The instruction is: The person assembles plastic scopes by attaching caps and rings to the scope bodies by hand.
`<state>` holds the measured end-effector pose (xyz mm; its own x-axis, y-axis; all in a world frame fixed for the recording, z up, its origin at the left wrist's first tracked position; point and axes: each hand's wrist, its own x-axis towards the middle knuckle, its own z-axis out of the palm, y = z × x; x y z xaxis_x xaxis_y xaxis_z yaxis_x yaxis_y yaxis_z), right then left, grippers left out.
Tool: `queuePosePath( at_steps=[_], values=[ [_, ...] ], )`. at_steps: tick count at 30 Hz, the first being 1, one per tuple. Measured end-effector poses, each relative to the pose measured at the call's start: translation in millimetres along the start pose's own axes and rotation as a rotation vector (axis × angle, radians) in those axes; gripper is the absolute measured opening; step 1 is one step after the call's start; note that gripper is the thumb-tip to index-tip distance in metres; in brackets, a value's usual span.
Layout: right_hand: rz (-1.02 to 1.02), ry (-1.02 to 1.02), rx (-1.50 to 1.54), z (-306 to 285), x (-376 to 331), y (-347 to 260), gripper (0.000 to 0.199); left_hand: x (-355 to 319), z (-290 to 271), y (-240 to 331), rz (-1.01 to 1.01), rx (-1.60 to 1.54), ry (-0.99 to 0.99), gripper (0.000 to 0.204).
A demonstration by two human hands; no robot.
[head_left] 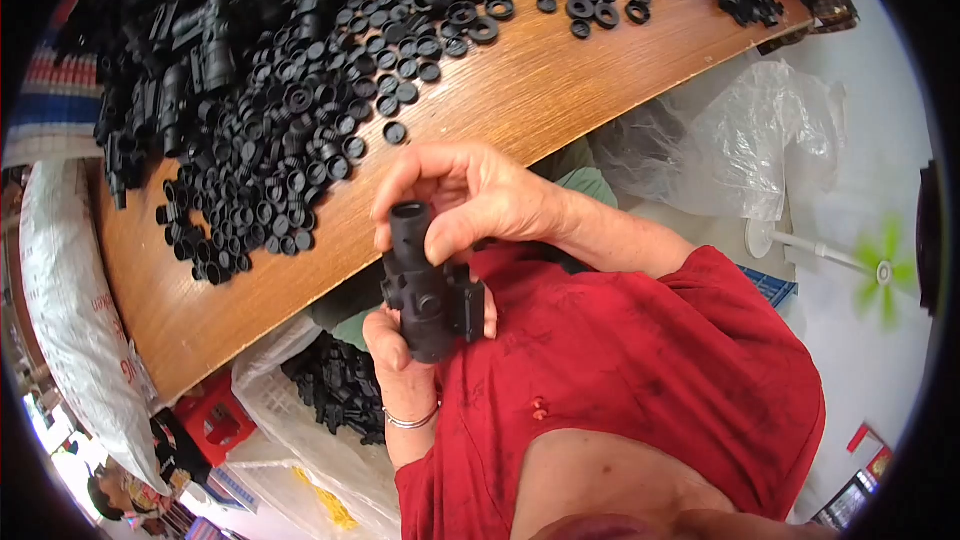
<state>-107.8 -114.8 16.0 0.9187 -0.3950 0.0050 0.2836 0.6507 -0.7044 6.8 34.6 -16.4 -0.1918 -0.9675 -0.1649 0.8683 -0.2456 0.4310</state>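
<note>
A black plastic scope [425,290], a stepped tube with side knobs and a mount-like block, stands roughly upright in front of my red top. My left hand [392,338], a bracelet at its wrist, is wrapped round its lower body, with the thumb on one side and fingertips showing on the other. Closed about the narrower upper end is my right hand [470,195], its thumb pressed to the tube and fingers curled behind. The open round top of the tube faces up between them. Whether a small part sits in the right fingers is hidden.
On the wooden table [560,70] lie a spread of small black round caps [290,110], black rings [580,8] and a pile of black scopes [205,50]. Below the edge, a plastic-lined container holds black parts [335,385]. A green-bladed fan [882,272] stands right, near clear plastic sheeting [740,140].
</note>
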Motion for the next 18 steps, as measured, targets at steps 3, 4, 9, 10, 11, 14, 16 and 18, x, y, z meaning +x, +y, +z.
queuePosePath(
  at_steps=[3,4,9,10,11,14,16,18],
  values=[
    [0.016,-0.004,-0.023,-2,-1,-5,0.035,4,-3,-5,0.057,-0.041,0.017,0.098],
    [0.006,0.006,-0.027,-4,-1,-3,0.035,5,-2,-2,0.046,-0.040,0.007,0.098],
    [-0.079,0.039,-0.029,-13,-8,-1,0.032,16,22,10,0.062,0.262,0.235,0.090],
    [-0.082,0.046,-0.080,-17,-10,-4,0.033,19,25,10,0.076,0.325,0.326,0.089],
    [-0.076,0.051,-0.096,-19,-12,-6,0.033,18,25,10,0.044,0.327,0.336,0.089],
    [-0.107,0.125,-0.270,-27,-18,-15,0.031,21,18,9,0.041,0.257,0.263,0.093],
    [-0.215,0.189,-0.704,-41,-23,-45,0.022,25,12,11,0.038,0.229,0.198,0.095],
    [-0.356,0.306,-0.981,-62,-21,-78,0.011,28,16,13,0.056,0.238,0.220,0.089]
  ],
)
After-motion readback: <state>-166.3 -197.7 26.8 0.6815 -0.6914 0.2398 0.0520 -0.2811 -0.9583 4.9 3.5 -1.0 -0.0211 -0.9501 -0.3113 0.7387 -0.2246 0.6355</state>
